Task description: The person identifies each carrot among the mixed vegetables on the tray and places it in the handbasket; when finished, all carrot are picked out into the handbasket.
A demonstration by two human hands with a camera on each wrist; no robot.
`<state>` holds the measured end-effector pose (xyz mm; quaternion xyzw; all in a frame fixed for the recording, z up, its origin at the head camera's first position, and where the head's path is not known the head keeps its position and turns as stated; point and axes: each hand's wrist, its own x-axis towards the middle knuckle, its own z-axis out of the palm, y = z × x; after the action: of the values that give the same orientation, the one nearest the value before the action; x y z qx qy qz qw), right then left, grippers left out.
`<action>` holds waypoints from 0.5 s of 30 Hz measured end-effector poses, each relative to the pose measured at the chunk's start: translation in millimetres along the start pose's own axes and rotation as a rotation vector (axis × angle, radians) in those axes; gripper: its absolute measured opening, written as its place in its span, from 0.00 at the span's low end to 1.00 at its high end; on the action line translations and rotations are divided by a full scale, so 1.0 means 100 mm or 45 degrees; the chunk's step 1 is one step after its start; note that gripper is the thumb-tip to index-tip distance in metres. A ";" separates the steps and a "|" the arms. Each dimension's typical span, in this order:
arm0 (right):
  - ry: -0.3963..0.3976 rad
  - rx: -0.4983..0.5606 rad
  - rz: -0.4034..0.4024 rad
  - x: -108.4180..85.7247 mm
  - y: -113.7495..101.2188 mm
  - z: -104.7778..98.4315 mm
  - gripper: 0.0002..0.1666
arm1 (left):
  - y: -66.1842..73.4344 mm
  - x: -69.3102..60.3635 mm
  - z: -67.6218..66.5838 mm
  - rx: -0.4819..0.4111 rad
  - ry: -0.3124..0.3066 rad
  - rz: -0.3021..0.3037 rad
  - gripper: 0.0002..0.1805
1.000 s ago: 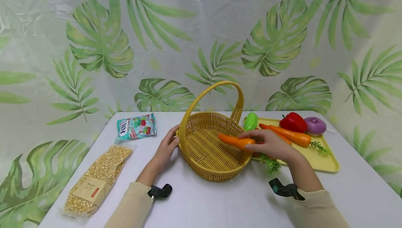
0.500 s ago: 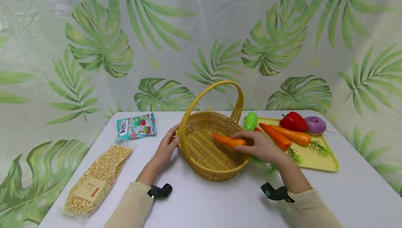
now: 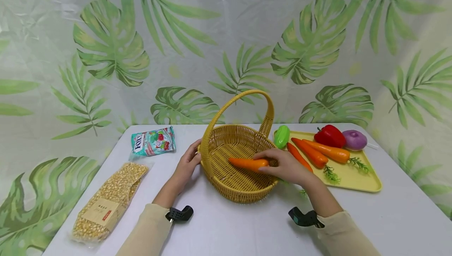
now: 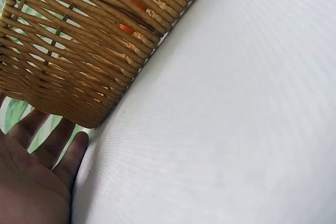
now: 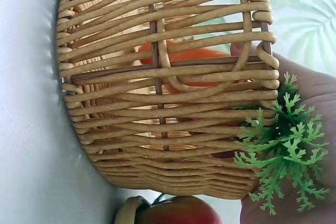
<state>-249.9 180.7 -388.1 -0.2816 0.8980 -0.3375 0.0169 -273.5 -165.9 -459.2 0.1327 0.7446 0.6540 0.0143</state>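
An orange carrot (image 3: 248, 164) lies tilted inside the yellow wicker basket (image 3: 231, 195), tip to the left. My right hand (image 3: 282, 166) reaches over the basket's right rim and grips the carrot near its thick end. Green feathery leaves (image 5: 291, 150) hang outside the wall in the right wrist view. Through the weave there, orange (image 5: 189, 59) shows. At the basket's left side, my left hand (image 3: 185, 166) rests against the wall by the handle base. Its fingers (image 4: 55, 142) touch the outer weave in the left wrist view, apart from one another.
Right of the basket, a yellow tray (image 3: 367, 181) bears several carrots (image 3: 312, 154), a red pepper (image 3: 330, 136) and a purple onion (image 3: 354, 140). A green vegetable (image 3: 281, 137) lies at its left edge. A FOXS candy bag (image 3: 153, 141) and a corn kernel bag (image 3: 109, 201) lie left.
The right hand has moved left and slightly down with the carrot, further into the basket. More of the tray's carrots show now. The left hand and basket have stayed put.
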 end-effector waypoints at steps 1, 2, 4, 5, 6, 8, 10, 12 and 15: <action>0.000 -0.008 0.002 0.00 0.00 0.00 0.21 | 0.00 0.00 0.00 0.000 0.002 0.000 0.28; 0.000 -0.016 0.002 0.01 0.00 0.00 0.21 | 0.00 0.00 0.00 0.000 0.005 -0.001 0.28; -0.003 -0.019 -0.001 0.02 -0.01 0.01 0.20 | 0.00 0.00 -0.01 0.004 0.006 -0.002 0.28; -0.008 -0.026 -0.002 0.03 -0.02 0.01 0.20 | 0.00 0.00 -0.01 0.008 0.005 -0.002 0.28; -0.014 -0.036 -0.005 0.03 -0.02 0.01 0.20 | 0.00 0.00 -0.01 0.009 0.004 -0.005 0.28; -0.026 -0.039 0.001 0.04 -0.03 0.01 0.19 | 0.00 0.00 -0.01 0.009 0.004 -0.010 0.28; -0.039 -0.052 0.003 0.05 -0.05 0.02 0.19 | 0.00 0.00 -0.01 0.005 0.007 -0.016 0.28; -0.035 -0.079 0.003 0.06 -0.06 0.03 0.18 | 0.00 0.00 0.00 -0.001 0.006 -0.019 0.28; -0.012 -0.106 0.016 0.07 -0.08 0.05 0.15 | 0.01 0.00 0.00 -0.008 0.005 -0.022 0.28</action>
<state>-250.2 169.1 -385.6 -0.2780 0.9130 -0.2984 0.0117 -273.2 -165.5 -458.1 0.1248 0.7437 0.6565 0.0189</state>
